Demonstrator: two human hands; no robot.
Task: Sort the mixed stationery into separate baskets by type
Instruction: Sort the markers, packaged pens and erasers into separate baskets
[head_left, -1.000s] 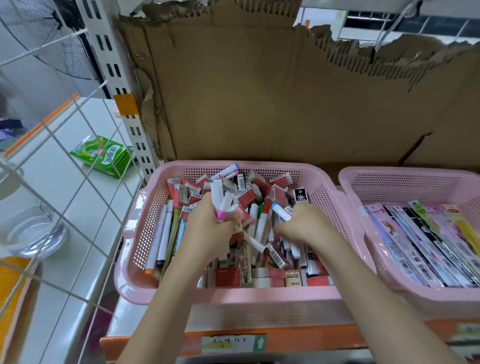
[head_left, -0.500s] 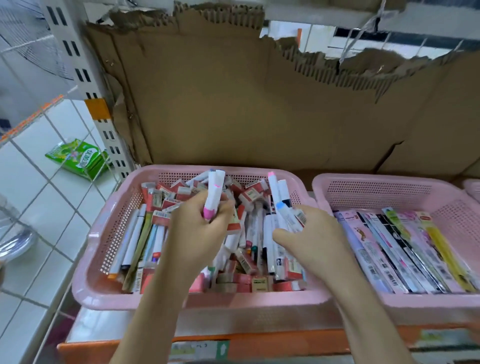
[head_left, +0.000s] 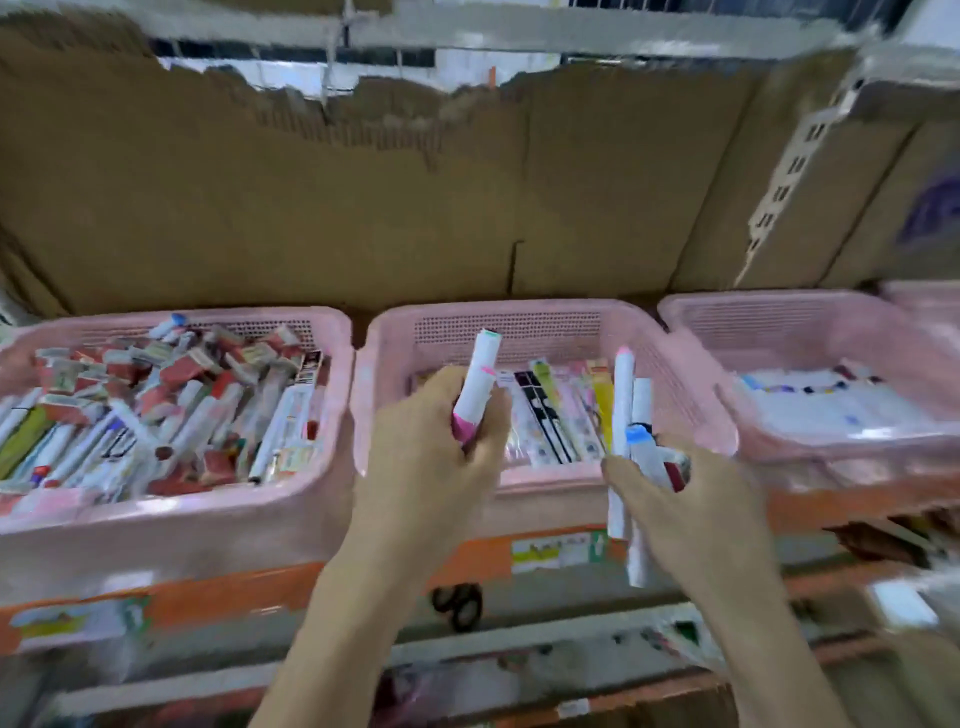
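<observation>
My left hand (head_left: 431, 447) grips a white marker with a pink end (head_left: 475, 387), held upright in front of the middle pink basket (head_left: 519, 322). My right hand (head_left: 675, 499) clutches a bundle of white markers (head_left: 631, 415), one with a blue cap, over that basket's right front corner. The middle basket holds flat packaged pens (head_left: 550, 410). The left pink basket (head_left: 171, 509) is heaped with mixed markers and small red boxes (head_left: 171, 395). The right pink basket (head_left: 769, 312) holds white markers (head_left: 826, 400) lying flat.
Torn brown cardboard (head_left: 363, 208) backs the shelf behind the baskets. An orange shelf edge (head_left: 234, 592) with labels runs below them. Black scissors (head_left: 460, 605) hang under the shelf edge. A lower shelf with blurred items lies beneath. A white slotted upright (head_left: 789, 176) stands at the right.
The view has swung right. Both hands left the mixed basket and moved rightward with their markers, now in front of the middle basket. A third basket has come into view.
</observation>
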